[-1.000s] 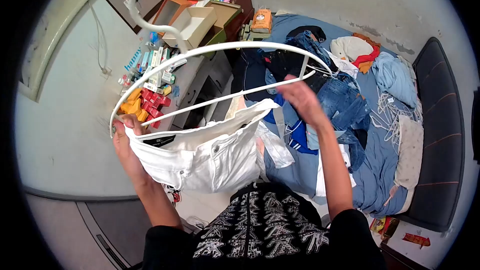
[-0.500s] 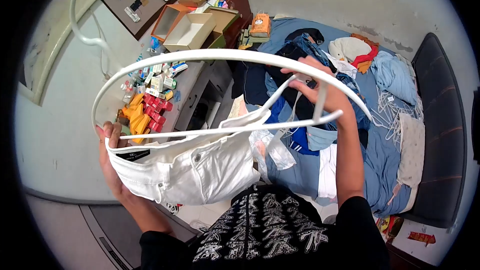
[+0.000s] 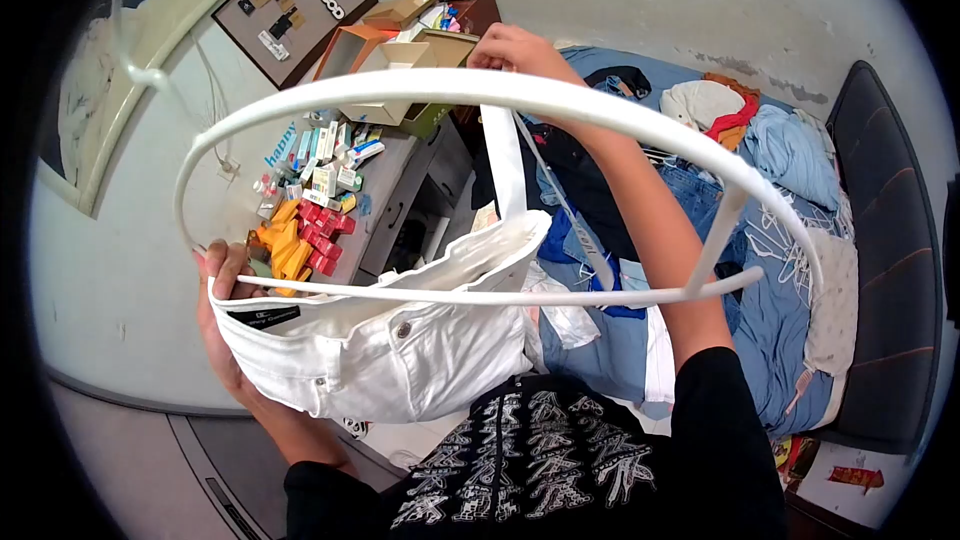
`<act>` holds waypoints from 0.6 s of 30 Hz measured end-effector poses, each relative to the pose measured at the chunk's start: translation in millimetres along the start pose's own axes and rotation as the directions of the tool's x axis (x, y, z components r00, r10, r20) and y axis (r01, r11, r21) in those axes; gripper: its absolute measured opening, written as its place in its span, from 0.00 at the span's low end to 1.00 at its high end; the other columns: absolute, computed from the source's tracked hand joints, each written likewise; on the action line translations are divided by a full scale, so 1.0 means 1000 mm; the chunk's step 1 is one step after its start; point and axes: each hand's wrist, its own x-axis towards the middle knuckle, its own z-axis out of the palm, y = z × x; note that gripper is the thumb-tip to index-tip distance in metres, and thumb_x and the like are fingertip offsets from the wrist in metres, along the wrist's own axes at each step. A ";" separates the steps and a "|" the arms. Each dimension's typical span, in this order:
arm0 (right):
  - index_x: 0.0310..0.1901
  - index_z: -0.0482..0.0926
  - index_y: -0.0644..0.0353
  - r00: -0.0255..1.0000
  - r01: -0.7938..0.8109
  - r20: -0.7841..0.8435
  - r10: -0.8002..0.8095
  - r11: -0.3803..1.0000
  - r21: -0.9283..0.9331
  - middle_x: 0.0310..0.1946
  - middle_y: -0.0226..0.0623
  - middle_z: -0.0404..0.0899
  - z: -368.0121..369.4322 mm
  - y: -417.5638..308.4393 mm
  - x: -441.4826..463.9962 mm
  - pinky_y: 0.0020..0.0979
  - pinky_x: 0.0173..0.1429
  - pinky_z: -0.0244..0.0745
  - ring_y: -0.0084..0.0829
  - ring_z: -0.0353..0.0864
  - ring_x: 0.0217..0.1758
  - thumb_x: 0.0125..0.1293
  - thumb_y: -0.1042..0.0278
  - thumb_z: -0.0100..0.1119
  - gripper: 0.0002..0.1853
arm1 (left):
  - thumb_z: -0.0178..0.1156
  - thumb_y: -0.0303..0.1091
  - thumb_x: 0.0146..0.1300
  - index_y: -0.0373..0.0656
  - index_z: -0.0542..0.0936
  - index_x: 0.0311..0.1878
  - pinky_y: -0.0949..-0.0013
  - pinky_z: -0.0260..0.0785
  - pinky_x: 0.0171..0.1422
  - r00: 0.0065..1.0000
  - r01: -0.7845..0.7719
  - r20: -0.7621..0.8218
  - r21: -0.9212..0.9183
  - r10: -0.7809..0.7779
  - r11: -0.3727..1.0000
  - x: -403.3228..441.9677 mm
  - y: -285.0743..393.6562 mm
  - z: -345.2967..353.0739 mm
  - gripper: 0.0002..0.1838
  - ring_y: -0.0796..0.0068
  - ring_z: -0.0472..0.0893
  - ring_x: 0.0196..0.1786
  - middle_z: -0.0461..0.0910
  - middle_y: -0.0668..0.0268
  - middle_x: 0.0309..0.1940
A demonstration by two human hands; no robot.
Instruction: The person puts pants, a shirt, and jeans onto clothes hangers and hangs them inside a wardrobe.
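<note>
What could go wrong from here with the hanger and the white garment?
The left hand appears to pinch both the white hanger and the white garment at one corner, so a loosened pinch could drop both.

The white strap, apparently held up by the right hand, passes behind the hanger's curve and might snag.

The hanger's other end looks unheld, so it could swing against the right forearm.

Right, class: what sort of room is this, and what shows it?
Probably a bedroom: there's a bed heaped with clothes, and a dark padded headboard along one edge.
</note>
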 end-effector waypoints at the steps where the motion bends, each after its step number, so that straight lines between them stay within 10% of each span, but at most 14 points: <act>1: 0.30 0.82 0.60 1.000 -0.005 -0.011 0.005 0.999 -0.045 0.28 0.39 0.78 0.002 0.004 -0.001 0.38 0.39 0.73 0.39 0.78 0.35 0.50 0.52 0.76 0.19 | 0.34 0.42 0.80 0.44 0.64 0.39 0.78 0.55 0.19 0.989 0.036 0.144 -0.050 -0.028 0.998 0.001 0.001 -0.005 0.15 0.87 0.55 0.17 0.64 0.72 0.25; 3: 0.28 0.82 0.61 0.900 -0.381 0.140 0.414 0.900 -0.210 0.21 0.39 0.78 0.012 0.033 -0.011 0.40 0.36 0.74 0.43 0.79 0.28 0.46 0.53 0.78 0.20 | 0.33 0.42 0.81 0.45 0.63 0.38 0.78 0.51 0.20 0.969 0.068 0.242 -0.084 -0.045 0.994 0.000 0.002 -0.006 0.15 0.86 0.53 0.18 0.62 0.72 0.25; 5: 0.27 0.82 0.64 0.935 -0.314 0.103 0.341 0.925 -0.213 0.16 0.37 0.78 0.012 0.032 -0.014 0.36 0.28 0.73 0.39 0.79 0.20 0.48 0.56 0.77 0.18 | 0.33 0.41 0.81 0.45 0.63 0.38 0.78 0.51 0.20 0.986 -0.005 0.167 -0.059 0.015 0.998 -0.001 -0.001 -0.003 0.15 0.87 0.54 0.18 0.62 0.72 0.25; 7: 0.27 0.82 0.66 0.666 -0.725 0.348 0.660 0.683 0.092 0.17 0.36 0.79 0.005 0.037 -0.012 0.31 0.21 0.69 0.29 0.79 0.18 0.53 0.59 0.74 0.17 | 0.33 0.41 0.81 0.45 0.62 0.38 0.78 0.51 0.20 0.982 0.010 0.191 -0.074 0.004 0.997 0.000 -0.001 -0.003 0.15 0.87 0.55 0.18 0.62 0.73 0.24; 11: 0.58 0.72 0.69 0.610 -0.788 0.501 0.614 0.536 0.303 0.28 0.42 0.83 -0.012 0.044 -0.018 0.25 0.30 0.82 0.29 0.85 0.28 0.62 0.65 0.66 0.26 | 0.33 0.40 0.81 0.45 0.62 0.38 0.78 0.51 0.19 0.961 0.040 0.276 -0.022 -0.032 0.999 0.004 0.004 -0.012 0.14 0.87 0.55 0.18 0.62 0.73 0.24; 13: 0.70 0.54 0.67 0.639 -0.653 0.371 0.674 0.220 0.725 0.47 0.54 0.80 0.008 0.052 -0.034 0.28 0.37 0.85 0.32 0.86 0.41 0.64 0.65 0.65 0.39 | 0.33 0.40 0.81 0.45 0.62 0.38 0.78 0.51 0.19 0.955 0.045 0.294 -0.042 -0.031 0.998 0.003 0.002 -0.012 0.14 0.87 0.54 0.18 0.62 0.73 0.24; 14: 0.68 0.62 0.59 0.613 -0.682 0.421 0.669 0.178 0.710 0.51 0.43 0.80 0.006 0.042 -0.037 0.32 0.51 0.79 0.33 0.85 0.44 0.71 0.58 0.58 0.30 | 0.34 0.41 0.81 0.46 0.62 0.38 0.78 0.50 0.19 0.947 0.052 0.319 -0.052 -0.033 0.997 0.003 0.002 -0.010 0.14 0.87 0.53 0.18 0.62 0.73 0.24; 18: 0.75 0.40 0.63 0.656 -0.672 0.645 0.392 -0.086 0.736 0.49 0.56 0.81 0.052 -0.004 -0.114 0.35 0.57 0.78 0.38 0.85 0.49 0.76 0.56 0.47 0.37 | 0.35 0.41 0.80 0.46 0.62 0.38 0.78 0.50 0.20 0.954 0.079 0.297 -0.106 -0.044 0.991 0.002 0.000 -0.006 0.14 0.87 0.52 0.18 0.62 0.72 0.24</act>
